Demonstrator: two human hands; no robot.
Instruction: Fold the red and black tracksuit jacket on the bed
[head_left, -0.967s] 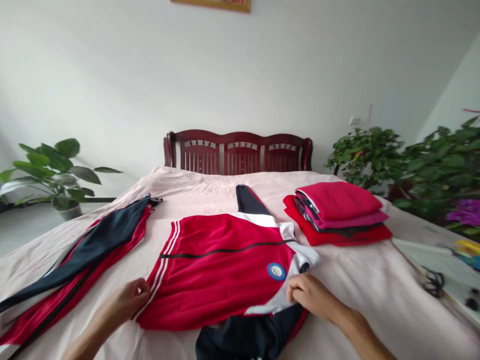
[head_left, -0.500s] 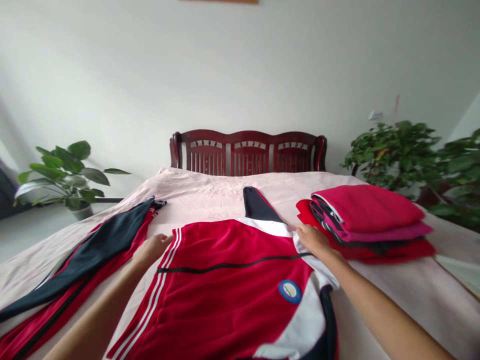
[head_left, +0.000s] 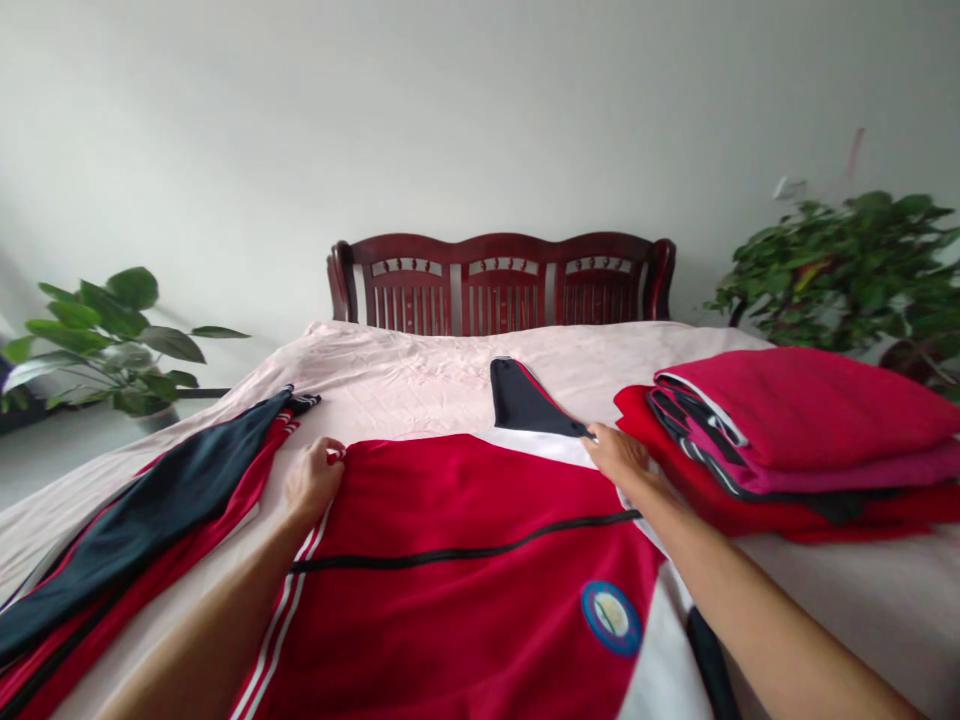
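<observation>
A red track jacket [head_left: 465,610] lies spread on the bed in front of me, with white and navy panels, a black stripe across it and a round blue badge [head_left: 611,618]. One navy sleeve [head_left: 525,400] points away from me past its far edge. My left hand [head_left: 319,478] pinches the jacket's far left corner beside the white stripes. At the far right corner, close to the navy sleeve, my right hand [head_left: 619,455] has its fingers closed on the cloth. The jacket's near end runs out of view.
Navy and red trousers [head_left: 165,510] lie lengthwise on the left of the bed. A stack of folded red and pink clothes [head_left: 810,410] stands just right of my right hand. Beyond are a dark wooden headboard [head_left: 502,285], a potted plant [head_left: 124,340] at left and leafy plants [head_left: 847,270] at right.
My left hand has closed on the jacket's corner, its fingertips now curled over the edge. My right hand has shifted slightly away from me along the white part. The camera view is closer.
</observation>
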